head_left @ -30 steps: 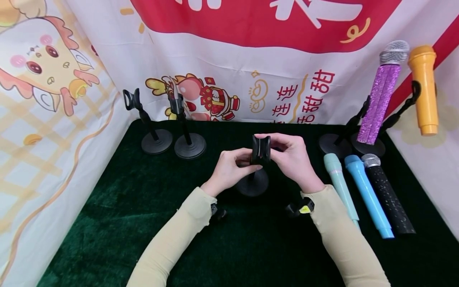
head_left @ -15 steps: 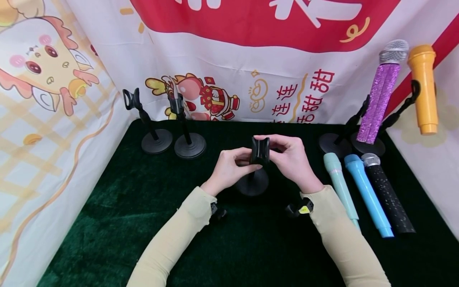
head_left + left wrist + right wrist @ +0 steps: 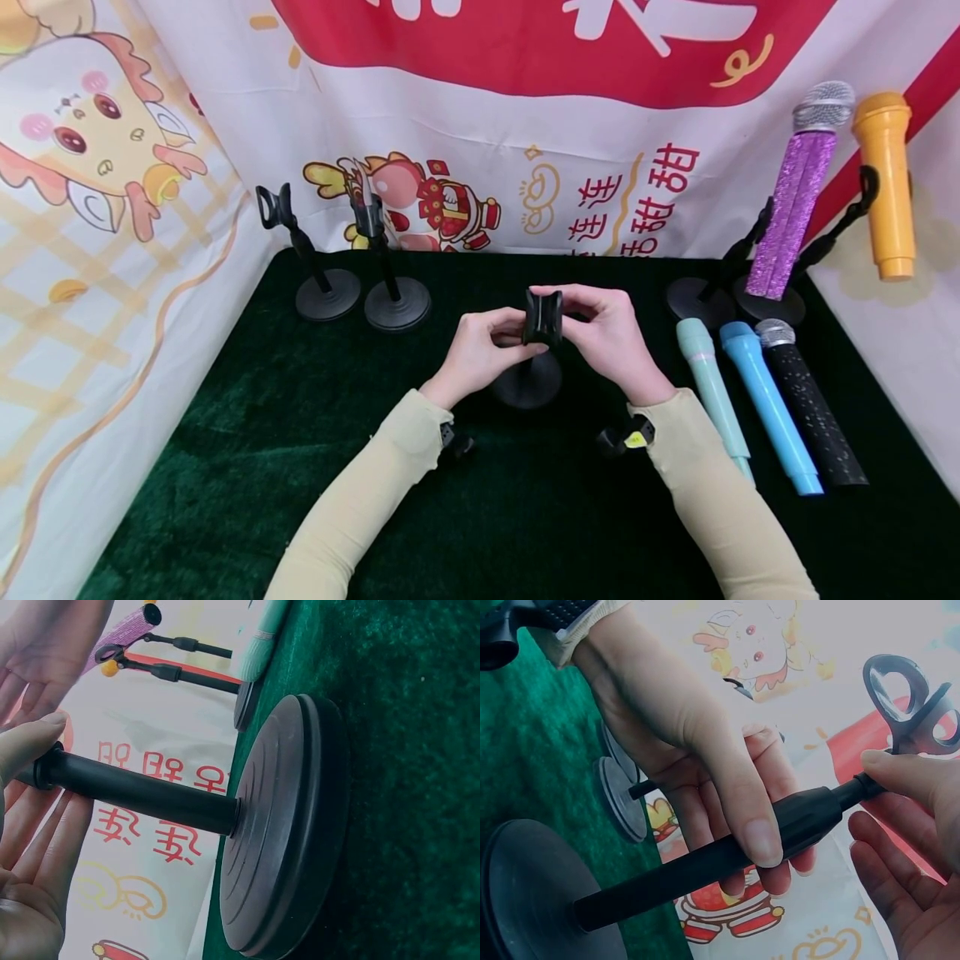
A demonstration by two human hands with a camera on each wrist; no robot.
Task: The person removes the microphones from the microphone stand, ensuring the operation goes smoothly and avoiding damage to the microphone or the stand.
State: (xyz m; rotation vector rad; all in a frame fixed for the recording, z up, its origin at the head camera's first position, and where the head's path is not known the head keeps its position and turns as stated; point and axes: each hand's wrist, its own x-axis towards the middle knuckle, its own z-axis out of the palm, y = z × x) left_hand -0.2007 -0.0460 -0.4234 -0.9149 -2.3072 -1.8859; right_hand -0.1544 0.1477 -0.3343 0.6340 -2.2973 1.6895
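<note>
A black desktop microphone stand stands between my hands, its round base (image 3: pixel 528 388) on the dark green cloth. At its top is a two-pronged microphone clip (image 3: pixel 909 712), holding nothing. My left hand (image 3: pixel 483 352) grips the thicker collar (image 3: pixel 808 817) of the pole, thumb on one side and fingers on the other. Higher up, my right hand (image 3: pixel 609 335) pinches the thin neck just below the clip, its thumb (image 3: pixel 885 766) pressed against it. In the left wrist view, the lower pole (image 3: pixel 142 789) rises bare from the ridged base.
Two stands with bare clips (image 3: pixel 277 206) are at the back left. At the back right, two stands carry a purple glittery microphone (image 3: pixel 795 208) and an orange one (image 3: pixel 887 192). Mint (image 3: pixel 712 387), blue (image 3: pixel 771 408) and black speckled (image 3: pixel 810 404) microphones lie at the right.
The clip and my right hand have dropped very slightly in the head view. My left hand keeps its place on the pole, and the other stands and microphones stay put.
</note>
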